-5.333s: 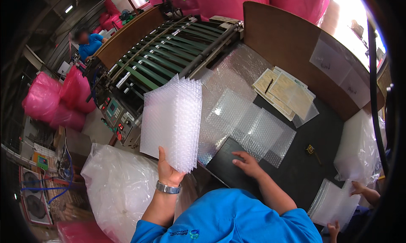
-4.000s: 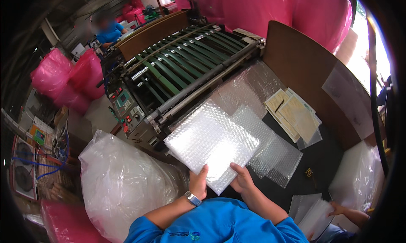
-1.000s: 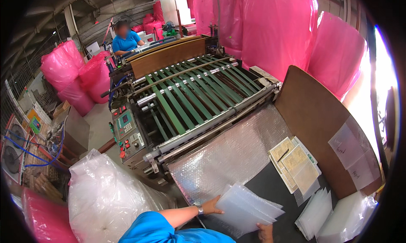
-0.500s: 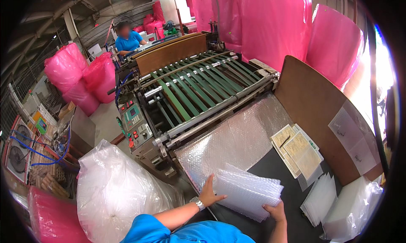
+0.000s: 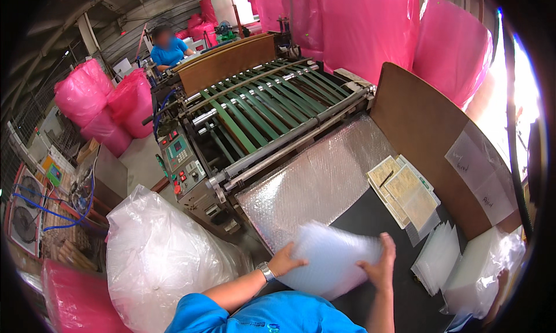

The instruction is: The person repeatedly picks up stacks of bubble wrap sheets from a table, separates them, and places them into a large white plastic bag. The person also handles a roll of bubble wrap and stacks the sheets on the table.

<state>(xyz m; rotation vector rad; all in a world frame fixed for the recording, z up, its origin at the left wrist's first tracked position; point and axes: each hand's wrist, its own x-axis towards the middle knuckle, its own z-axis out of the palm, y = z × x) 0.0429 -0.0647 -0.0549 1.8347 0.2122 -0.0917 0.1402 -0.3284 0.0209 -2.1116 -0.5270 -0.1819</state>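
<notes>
A stack of translucent bubble-wrap sheets (image 5: 333, 260) is held up in front of me above a dark table, tilted and slightly blurred. My left hand (image 5: 285, 261), with a metal watch at the wrist, grips its left edge, thumb across the face. On the opposite edge is my right hand (image 5: 380, 261), its thumb over the face and its fingers raised along the side, smeared by motion. Just beyond the stack, a flat sheet of bubble wrap (image 5: 313, 179) covers part of the table (image 5: 353, 214).
Ahead stands a machine with green belts (image 5: 260, 110) and a control panel (image 5: 180, 159). Papers with a pen (image 5: 402, 191), upright bubble-wrap pieces (image 5: 437, 257) and a bagged stack (image 5: 480, 269) lie right, beside a curved brown board (image 5: 428, 124). A plastic-wrapped roll (image 5: 168, 257) stands left. A co-worker (image 5: 168, 49) is behind the machine.
The stack has tilted more upright and its edges look more even. My right hand has moved up along its right edge. The view has shifted slightly.
</notes>
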